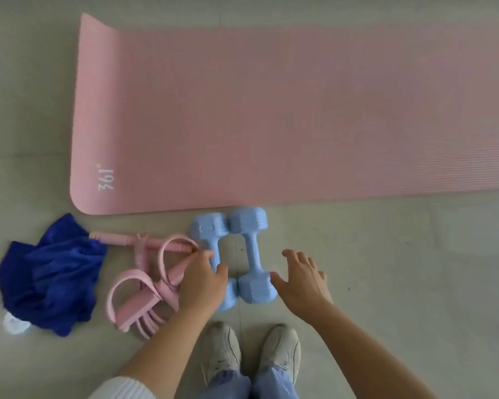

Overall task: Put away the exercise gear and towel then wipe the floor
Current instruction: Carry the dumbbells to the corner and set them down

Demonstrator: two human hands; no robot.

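Observation:
A pink exercise mat (285, 116) lies unrolled on the floor, running off the right edge. Two light blue dumbbells lie side by side below its near edge. My left hand (203, 279) curls around the handle of the left dumbbell (208, 228) and hides its middle. My right hand (303, 279) hovers just right of the right dumbbell (251, 254), fingers spread, holding nothing. A pink pedal resistance band (144, 283) lies left of the dumbbells. A crumpled dark blue towel (49, 280) rests at the far left.
A small white object (13, 323) peeks out from under the towel's lower left corner. My two light sneakers (251, 352) stand just below the dumbbells. Pale grey floor (415, 269) surrounds everything.

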